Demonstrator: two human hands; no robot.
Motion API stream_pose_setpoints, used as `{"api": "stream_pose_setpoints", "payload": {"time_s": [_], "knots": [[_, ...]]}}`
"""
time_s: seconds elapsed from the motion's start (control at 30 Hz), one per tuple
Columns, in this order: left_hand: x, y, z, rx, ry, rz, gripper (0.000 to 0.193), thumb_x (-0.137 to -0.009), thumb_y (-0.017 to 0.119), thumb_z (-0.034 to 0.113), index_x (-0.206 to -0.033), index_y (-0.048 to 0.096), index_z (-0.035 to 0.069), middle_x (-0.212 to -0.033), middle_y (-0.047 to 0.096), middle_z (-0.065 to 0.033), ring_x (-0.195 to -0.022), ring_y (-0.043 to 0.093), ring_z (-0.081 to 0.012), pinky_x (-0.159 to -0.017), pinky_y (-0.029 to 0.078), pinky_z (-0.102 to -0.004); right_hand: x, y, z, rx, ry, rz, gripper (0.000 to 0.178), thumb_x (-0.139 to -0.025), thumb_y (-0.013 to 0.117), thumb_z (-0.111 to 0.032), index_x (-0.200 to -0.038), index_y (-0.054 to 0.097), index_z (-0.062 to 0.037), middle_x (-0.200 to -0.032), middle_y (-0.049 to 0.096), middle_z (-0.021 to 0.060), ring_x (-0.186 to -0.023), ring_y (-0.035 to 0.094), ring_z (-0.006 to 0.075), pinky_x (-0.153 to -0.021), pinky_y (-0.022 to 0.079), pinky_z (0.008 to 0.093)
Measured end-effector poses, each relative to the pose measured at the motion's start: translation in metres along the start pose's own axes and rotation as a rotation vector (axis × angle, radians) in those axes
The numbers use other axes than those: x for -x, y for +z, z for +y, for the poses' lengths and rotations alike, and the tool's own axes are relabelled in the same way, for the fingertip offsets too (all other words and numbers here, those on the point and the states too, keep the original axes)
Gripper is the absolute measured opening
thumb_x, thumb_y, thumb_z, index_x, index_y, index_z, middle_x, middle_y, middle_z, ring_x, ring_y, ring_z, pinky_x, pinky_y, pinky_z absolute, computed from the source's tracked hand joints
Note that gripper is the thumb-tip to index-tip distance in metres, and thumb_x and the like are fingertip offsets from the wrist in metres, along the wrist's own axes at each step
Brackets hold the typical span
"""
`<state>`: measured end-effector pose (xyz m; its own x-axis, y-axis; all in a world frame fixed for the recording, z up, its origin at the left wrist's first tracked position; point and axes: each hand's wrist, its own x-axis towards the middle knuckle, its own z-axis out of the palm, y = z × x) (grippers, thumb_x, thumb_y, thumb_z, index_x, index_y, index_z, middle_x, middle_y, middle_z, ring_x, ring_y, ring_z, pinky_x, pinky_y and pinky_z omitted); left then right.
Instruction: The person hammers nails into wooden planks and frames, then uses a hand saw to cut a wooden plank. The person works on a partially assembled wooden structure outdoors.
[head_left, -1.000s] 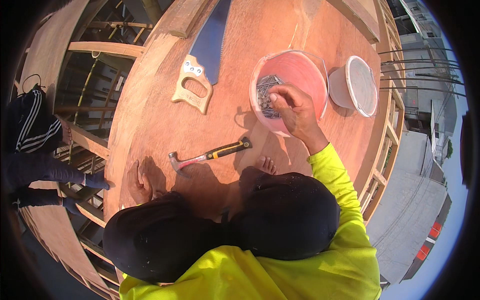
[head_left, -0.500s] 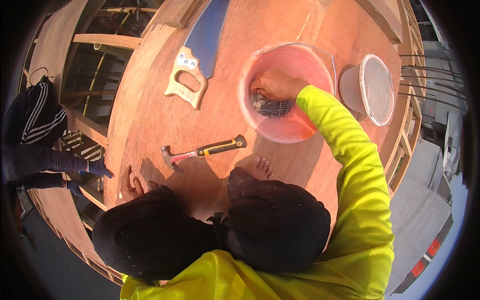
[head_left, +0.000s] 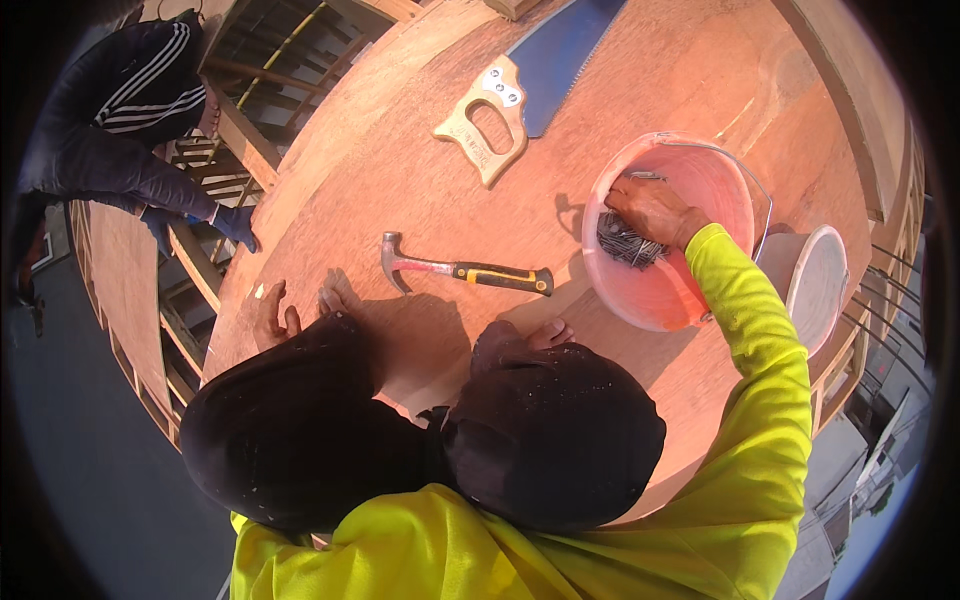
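My right hand reaches into a pinkish-red bucket, its fingers curled around some nails at the hand's far side. Below it, a heap of loose grey nails lies on the bucket's bottom. Part of the grip is hidden by the back of the hand. My left hand rests low by my left knee, over the plywood, fingers apart and holding nothing visible; the knee covers part of it. Between my hands, a claw hammer with a black and yellow handle lies on the plywood.
A handsaw with a wooden handle and blue blade lies farther off on the plywood sheet. A whitish pail lies tipped right of the bucket. At left, a co-worker's gloved hand touches the sheet's edge beside open timber framing.
My view has turned, so hammer, saw and bucket appear shifted right. My right hand stays inside the bucket, and nails now show at its far side.
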<state>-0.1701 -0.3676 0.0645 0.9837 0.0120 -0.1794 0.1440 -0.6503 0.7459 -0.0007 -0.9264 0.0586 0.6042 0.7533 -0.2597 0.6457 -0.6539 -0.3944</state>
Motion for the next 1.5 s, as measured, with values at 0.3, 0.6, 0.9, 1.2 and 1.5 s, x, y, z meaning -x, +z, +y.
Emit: {"api": "stream_pose_setpoints", "payload": {"time_s": [0.3,0.6,0.9,1.2,1.5], "knots": [[0.068,-0.175,-0.029,-0.074,-0.502,0.399,0.035,-0.096,0.058,0.004,-0.129,0.069,0.005,-0.094,0.075,-0.0151,-0.082,0.072,-0.0196,-0.074,0.056,-0.0316,0.026,-0.082,-0.091,-0.48,0.255,0.695,0.018,-0.109,0.051,-0.012,-0.117,0.056,0.0032,-0.101,0.058,0.0085,-0.09,0.058,0.0177,-0.082,0.048,0.0313],[-0.024,-0.14,-0.01,-0.11,0.535,0.009,0.042,-0.087,0.076,0.022,-0.125,0.068,0.009,-0.112,0.071,-0.0124,-0.096,0.069,-0.0345,-0.081,0.056,-0.0445,-0.197,-0.034,-0.29,-0.947,0.145,-0.154,0.011,-0.099,0.064,-0.001,-0.109,0.065,0.0018,-0.083,0.057,-0.0024,-0.07,0.052,0.0038,-0.059,0.041,0.0211],[-0.021,-0.121,-0.056,0.045,0.459,-0.111,0.02,-0.085,0.075,0.022,-0.104,0.075,0.018,-0.085,0.069,-0.0055,-0.083,0.069,-0.0319,-0.07,0.054,-0.0455,-0.296,-0.001,-0.382,-1.293,0.234,-0.236,0.015,-0.098,0.064,0.003,-0.104,0.052,-0.0042,-0.082,0.059,0.002,-0.056,0.054,0.0045,-0.047,0.044,0.0213],[-0.006,-0.112,-0.085,0.418,0.288,-0.4,0.007,-0.083,0.07,0.01,-0.089,0.066,0.008,-0.077,0.065,-0.0119,-0.07,0.063,-0.0313,-0.066,0.049,-0.0423,-0.304,0.021,-0.381,-1.256,0.303,-0.39,0.019,-0.097,0.067,0.001,-0.111,0.055,-0.002,-0.089,0.062,0.0036,-0.066,0.06,0.0068,-0.056,0.052,0.021],[0.008,-0.189,-0.185,0.652,-0.265,0.409,0.009,-0.091,0.063,0.007,-0.084,0.061,0.001,-0.069,0.06,-0.0026,-0.066,0.057,-0.011,-0.061,0.047,-0.03,-0.146,0.066,-0.263,0.056,0.146,0.062,0.055,-0.078,0.085,-0.012,-0.125,0.058,-0.001,-0.105,0.059,0.0164,-0.091,0.062,0.0313,-0.083,0.05,0.0425]]}}
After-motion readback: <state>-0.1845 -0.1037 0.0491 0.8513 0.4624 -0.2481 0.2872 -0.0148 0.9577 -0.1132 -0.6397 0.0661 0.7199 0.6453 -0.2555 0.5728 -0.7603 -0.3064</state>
